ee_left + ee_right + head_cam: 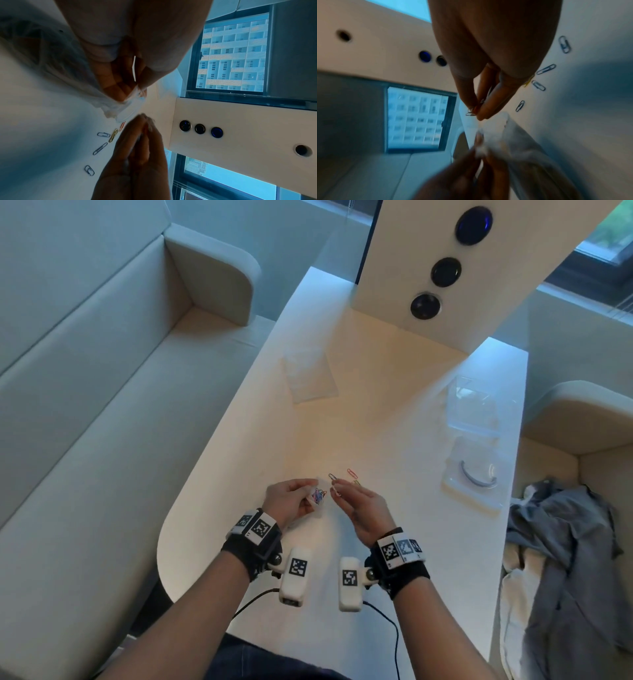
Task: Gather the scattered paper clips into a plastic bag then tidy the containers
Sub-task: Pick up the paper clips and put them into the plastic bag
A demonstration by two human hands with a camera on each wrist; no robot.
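Above the near end of the white worktop (pixel 342 412), the left hand (pixel 291 501) holds a small clear plastic bag (pixel 317 497) with its fingers and thumb curled round the upper edge; the bag's mouth faces the right hand, and its body, with a cluster of coloured clips inside, hangs down and back toward the left wrist. In the left wrist view the crumpled film of the bag (pixel 118 108) bunches out from under the fingertips, its long axis running away from the camera toward the other hand. The right hand (pixel 363 505) is held just beside the bag, its fingers drawn together, thumb and forefinger pinching a paper clip (pixel 471 113) whose end sticks out sideways past the fingertips, right at the bag's opening. The remaining fingers lie straight and close alongside. On the worktop just beyond the two hands lie the loose paper clips (pixel 342 477): a dark one and a red one side by side, each lying at a slant, with a yellowish one partly hidden behind the right hand's fingers. The left wrist view shows several more of them flat on the surface (pixel 102 142), bluish and yellow, fanned out with their long axes pointing roughly toward the right hand. Farther off, toward the right edge, stand two clear plastic containers (pixel 474 436), one behind the other, and a flat clear bag (pixel 310 378) lies well apart on the far left side.
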